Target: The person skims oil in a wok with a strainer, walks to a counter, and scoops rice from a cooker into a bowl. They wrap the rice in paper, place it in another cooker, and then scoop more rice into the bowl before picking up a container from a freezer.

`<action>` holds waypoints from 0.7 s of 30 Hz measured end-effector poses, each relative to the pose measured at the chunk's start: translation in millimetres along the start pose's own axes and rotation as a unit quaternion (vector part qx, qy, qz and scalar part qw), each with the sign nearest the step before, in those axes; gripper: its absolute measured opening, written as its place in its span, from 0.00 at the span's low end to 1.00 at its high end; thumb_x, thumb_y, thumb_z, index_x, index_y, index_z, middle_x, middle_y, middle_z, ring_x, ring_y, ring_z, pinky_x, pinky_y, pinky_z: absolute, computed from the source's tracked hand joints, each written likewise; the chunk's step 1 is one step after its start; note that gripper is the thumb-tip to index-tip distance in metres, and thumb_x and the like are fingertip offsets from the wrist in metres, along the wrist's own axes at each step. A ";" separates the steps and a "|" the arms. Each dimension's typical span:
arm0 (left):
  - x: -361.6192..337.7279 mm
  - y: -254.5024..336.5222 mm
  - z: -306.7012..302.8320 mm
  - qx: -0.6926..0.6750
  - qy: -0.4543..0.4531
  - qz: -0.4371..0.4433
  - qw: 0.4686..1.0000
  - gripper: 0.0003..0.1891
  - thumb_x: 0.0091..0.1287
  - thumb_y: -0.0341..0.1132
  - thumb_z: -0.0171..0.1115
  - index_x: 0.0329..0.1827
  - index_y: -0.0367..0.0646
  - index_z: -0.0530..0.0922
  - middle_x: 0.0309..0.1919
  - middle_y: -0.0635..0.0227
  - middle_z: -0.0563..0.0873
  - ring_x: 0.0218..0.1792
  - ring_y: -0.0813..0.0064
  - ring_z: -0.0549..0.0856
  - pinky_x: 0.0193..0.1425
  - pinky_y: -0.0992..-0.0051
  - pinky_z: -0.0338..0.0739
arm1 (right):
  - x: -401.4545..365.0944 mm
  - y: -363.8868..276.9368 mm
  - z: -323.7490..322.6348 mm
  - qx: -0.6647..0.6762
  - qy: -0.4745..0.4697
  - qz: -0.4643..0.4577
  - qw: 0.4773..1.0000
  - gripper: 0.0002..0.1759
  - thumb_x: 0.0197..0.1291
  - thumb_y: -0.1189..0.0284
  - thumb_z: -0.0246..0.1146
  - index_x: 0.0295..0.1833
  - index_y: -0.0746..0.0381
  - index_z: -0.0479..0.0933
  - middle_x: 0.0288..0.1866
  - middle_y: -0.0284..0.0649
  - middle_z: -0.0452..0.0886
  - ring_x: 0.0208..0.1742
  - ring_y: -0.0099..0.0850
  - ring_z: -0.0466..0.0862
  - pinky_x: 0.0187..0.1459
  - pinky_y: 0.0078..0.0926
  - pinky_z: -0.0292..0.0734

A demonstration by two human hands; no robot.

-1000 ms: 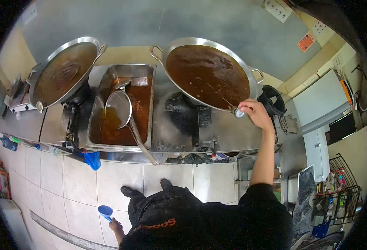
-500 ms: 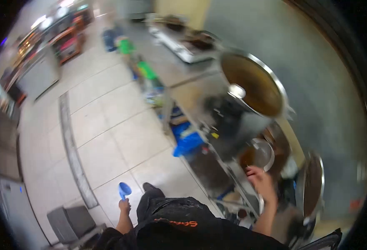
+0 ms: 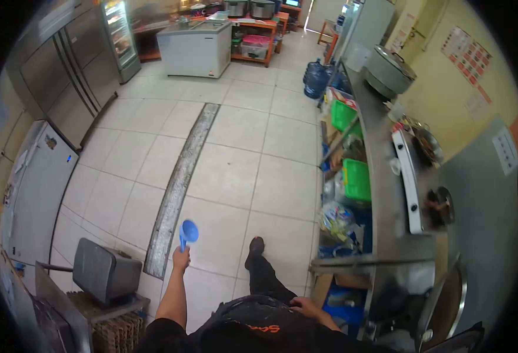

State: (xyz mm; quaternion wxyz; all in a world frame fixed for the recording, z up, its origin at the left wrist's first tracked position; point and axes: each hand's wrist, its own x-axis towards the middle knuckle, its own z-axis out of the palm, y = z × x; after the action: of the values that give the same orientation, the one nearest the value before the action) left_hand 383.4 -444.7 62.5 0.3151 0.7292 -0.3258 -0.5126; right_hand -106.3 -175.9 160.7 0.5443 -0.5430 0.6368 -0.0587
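Observation:
A blue plastic scoop (image 3: 189,231) with a round bowl is held out over the tiled floor. My left hand (image 3: 181,259) is closed round its handle, at the lower left of centre. Close to the dark apron (image 3: 259,315) is my right hand (image 3: 307,306), low in the view beside my hip. Its fingers look curled, but whether anything is in them cannot be made out. One dark shoe (image 3: 257,245) shows on the floor between the two hands.
A steel counter (image 3: 382,176) with a gas stove (image 3: 409,182) and shelves runs along the right. Large pan at lower right (image 3: 444,306). Grey bin (image 3: 105,270) at lower left; white freezer (image 3: 194,50) ahead; floor drain (image 3: 182,188); blue water bottles (image 3: 315,78).
The view has swung from the pots on the right toward the aisle. My right hand has come down from near the pots to my side. My left hand still holds the scoop.

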 end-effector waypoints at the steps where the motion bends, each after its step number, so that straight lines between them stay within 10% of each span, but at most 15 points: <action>1: 21.5 -16.9 -9.1 -0.007 0.018 -0.017 1.000 0.12 0.70 0.41 0.64 0.39 0.41 0.74 0.21 0.70 0.77 0.16 0.76 0.78 0.16 0.73 0.70 | 29.2 -14.3 -30.7 -0.024 -0.014 0.005 1.000 0.17 0.63 0.62 0.72 0.51 0.62 0.82 0.50 0.49 0.86 0.53 0.43 0.85 0.54 0.37 0.79; 3: 44.8 -37.2 -29.8 0.040 0.048 -0.077 0.995 0.08 0.72 0.38 0.62 0.37 0.46 0.73 0.18 0.74 0.72 0.14 0.80 0.73 0.14 0.75 0.65 | 91.7 -48.8 -88.6 -0.013 0.046 -0.013 0.999 0.13 0.62 0.63 0.72 0.43 0.61 0.82 0.38 0.45 0.86 0.42 0.41 0.87 0.45 0.37 0.79; 4: 59.7 -73.7 -43.2 0.030 0.084 -0.069 0.994 0.13 0.70 0.40 0.63 0.44 0.37 0.80 0.21 0.62 0.81 0.15 0.66 0.80 0.19 0.65 0.75 | 125.7 -70.4 -124.2 -0.028 0.050 -0.019 0.998 0.13 0.62 0.64 0.72 0.43 0.61 0.82 0.38 0.44 0.87 0.41 0.40 0.87 0.44 0.36 0.79; 7: 42.7 -90.8 -75.1 0.642 -0.075 -0.034 0.762 0.21 0.74 0.50 0.56 0.49 0.38 0.83 0.38 0.49 0.89 0.42 0.52 0.89 0.44 0.59 0.82 | 231.7 -108.4 -208.5 -0.077 0.002 -0.042 0.996 0.14 0.62 0.62 0.71 0.45 0.60 0.83 0.40 0.43 0.88 0.42 0.40 0.87 0.44 0.36 0.79; 11: 41.4 -49.6 -53.0 0.298 -0.007 -0.272 0.915 0.20 0.75 0.48 0.55 0.48 0.39 0.84 0.40 0.48 0.89 0.44 0.51 0.89 0.46 0.57 0.82 | 357.8 -167.6 -315.0 -0.075 -0.143 -0.053 0.985 0.14 0.62 0.61 0.70 0.47 0.59 0.84 0.41 0.43 0.88 0.42 0.41 0.87 0.46 0.36 0.80; 13: 72.9 -20.1 -28.2 0.203 0.022 -0.313 0.928 0.19 0.75 0.47 0.54 0.48 0.40 0.84 0.40 0.48 0.89 0.45 0.51 0.89 0.48 0.57 0.82 | 425.8 -187.5 -360.6 -0.191 -0.162 -0.154 0.956 0.14 0.63 0.63 0.69 0.49 0.59 0.84 0.41 0.43 0.88 0.41 0.39 0.88 0.45 0.35 0.81; 21: 333.7 120.1 57.9 0.254 -0.013 -0.312 0.916 0.17 0.75 0.44 0.52 0.48 0.42 0.85 0.44 0.45 0.88 0.49 0.49 0.88 0.53 0.53 0.81 | 662.4 -291.3 -495.7 -0.043 -0.193 0.081 0.977 0.15 0.65 0.62 0.71 0.42 0.63 0.80 0.35 0.39 0.87 0.34 0.26 0.86 0.34 0.27 0.82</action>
State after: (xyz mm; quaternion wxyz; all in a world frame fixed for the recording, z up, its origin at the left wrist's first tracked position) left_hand 397.5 -789.1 -39.2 -0.0607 0.8425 -0.2055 -0.4943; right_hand -178.0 -1049.8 136.4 0.6361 -0.5138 0.5634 0.1186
